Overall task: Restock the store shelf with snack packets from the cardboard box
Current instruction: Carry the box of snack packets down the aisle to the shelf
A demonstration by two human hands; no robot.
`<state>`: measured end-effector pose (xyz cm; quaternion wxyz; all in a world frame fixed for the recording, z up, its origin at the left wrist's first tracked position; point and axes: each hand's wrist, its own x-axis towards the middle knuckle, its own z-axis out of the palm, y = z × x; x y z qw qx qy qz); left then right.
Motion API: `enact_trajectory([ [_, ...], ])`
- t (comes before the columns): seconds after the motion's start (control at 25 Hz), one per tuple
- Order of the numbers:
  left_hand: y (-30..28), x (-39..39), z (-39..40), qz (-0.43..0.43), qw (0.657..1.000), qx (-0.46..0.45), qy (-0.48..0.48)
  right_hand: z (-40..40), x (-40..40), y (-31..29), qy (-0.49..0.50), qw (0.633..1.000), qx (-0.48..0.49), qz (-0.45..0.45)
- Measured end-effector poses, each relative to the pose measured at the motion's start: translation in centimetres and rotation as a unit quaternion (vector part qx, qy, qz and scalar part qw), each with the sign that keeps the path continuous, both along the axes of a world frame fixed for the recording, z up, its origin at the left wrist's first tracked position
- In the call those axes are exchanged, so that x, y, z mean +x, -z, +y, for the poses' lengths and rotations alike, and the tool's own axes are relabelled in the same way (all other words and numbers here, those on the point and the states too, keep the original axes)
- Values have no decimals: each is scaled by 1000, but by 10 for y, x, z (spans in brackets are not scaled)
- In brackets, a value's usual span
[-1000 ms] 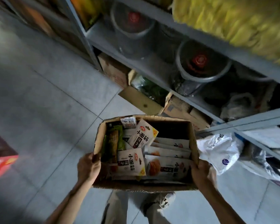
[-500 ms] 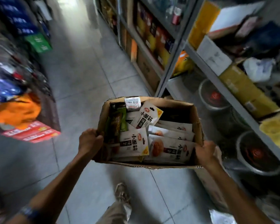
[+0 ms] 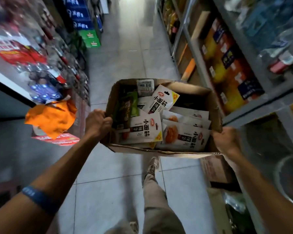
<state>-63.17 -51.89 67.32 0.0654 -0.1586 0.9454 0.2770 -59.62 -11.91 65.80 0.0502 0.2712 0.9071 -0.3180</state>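
Carrying the cardboard box (image 3: 161, 150) down the aisle, centre of the frame.

My left hand (image 3: 97, 122) grips its left wall and my right hand (image 3: 227, 141) clamps its right edge. Inside I count about six white snack packets (image 3: 145, 129), one green packet (image 3: 128, 108), and shelves (image 3: 227, 68) at upper right.

Between the two grips, the box (image 3: 159, 150) is matt brown cardboard with a worn, creased rim. The packets (image 3: 145, 128) inside it are glossy white plastic film. Beneath lies a smooth tiled floor (image 3: 118, 191) with a dull sheen.
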Motion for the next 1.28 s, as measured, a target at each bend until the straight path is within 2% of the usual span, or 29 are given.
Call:
enact_trajectory([
  [0.24, 1, -193, -19, -4, 996, 12, -85, -17, -242, 2, -52, 998, -42, 5],
  [0.52, 11, -440, -55, 3, 990, 73, -120, -60, -505, 1, -65, 997, -39, 0],
  [0.92, -22, -834, -71, -2, 994, 31, -106, -78, -882, -32, -39, 999, -36, -4],
  [1.04, -17, -955, -68, 5, 993, -2, -115, -75, -1012, -16, -60, 994, -86, 9],
  [1.28, -31, -1172, -80, 21, 985, 30, -169, -97, -1252, -49, -74, 994, -76, 10],
])
